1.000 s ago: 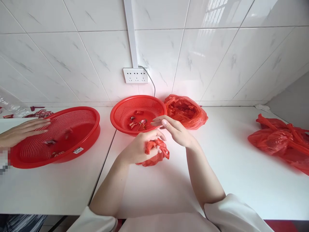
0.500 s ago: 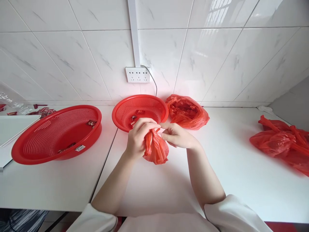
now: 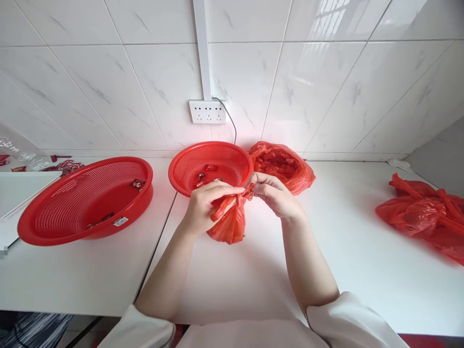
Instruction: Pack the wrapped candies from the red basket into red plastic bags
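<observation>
The small red bag point(image 3: 227, 223) is showing as thin, crinkled plastic film with a soft sheen, creasing where the left hand point(image 3: 203, 205) and the right hand point(image 3: 277, 195) are pinching it. The two baskets, the large one point(image 3: 85, 200) and the smaller one point(image 3: 210, 166), are looking like hard moulded plastic, perforated into a fine mesh, with smooth glossy rims. The open bag point(image 3: 281, 166) and the heap of bags point(image 3: 424, 212) are gleaming as the same wrinkled film. The tabletop point(image 3: 362, 270) is appearing smooth, white and matt. The wall tiles point(image 3: 326, 87) are shining glossy, veined like marble.
</observation>
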Demonstrator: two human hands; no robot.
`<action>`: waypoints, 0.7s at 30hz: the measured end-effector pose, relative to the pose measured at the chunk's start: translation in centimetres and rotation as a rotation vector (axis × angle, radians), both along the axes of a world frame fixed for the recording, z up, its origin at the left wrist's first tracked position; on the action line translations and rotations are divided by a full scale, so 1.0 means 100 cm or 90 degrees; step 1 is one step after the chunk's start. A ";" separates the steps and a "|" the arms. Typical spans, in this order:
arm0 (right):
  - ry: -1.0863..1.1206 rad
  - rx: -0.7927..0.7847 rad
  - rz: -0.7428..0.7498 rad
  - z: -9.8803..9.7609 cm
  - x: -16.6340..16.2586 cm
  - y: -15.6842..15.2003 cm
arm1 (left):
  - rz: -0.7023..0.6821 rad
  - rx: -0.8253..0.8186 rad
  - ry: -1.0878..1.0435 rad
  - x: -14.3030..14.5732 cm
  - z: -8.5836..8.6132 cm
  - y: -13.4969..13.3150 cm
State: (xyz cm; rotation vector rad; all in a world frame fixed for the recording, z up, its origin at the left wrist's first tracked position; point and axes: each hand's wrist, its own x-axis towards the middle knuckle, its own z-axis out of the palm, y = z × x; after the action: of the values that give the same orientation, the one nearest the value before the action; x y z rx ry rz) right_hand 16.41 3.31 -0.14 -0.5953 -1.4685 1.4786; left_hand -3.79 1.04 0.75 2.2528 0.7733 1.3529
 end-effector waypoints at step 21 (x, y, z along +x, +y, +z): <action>-0.025 0.069 -0.162 0.003 0.008 0.000 | 0.188 -0.035 -0.034 -0.010 0.006 0.001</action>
State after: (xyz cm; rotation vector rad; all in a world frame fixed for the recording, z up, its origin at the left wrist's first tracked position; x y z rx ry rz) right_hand 17.26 3.30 0.14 -0.7191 -1.4339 1.1899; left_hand -4.78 1.10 1.38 2.1129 1.1447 1.4936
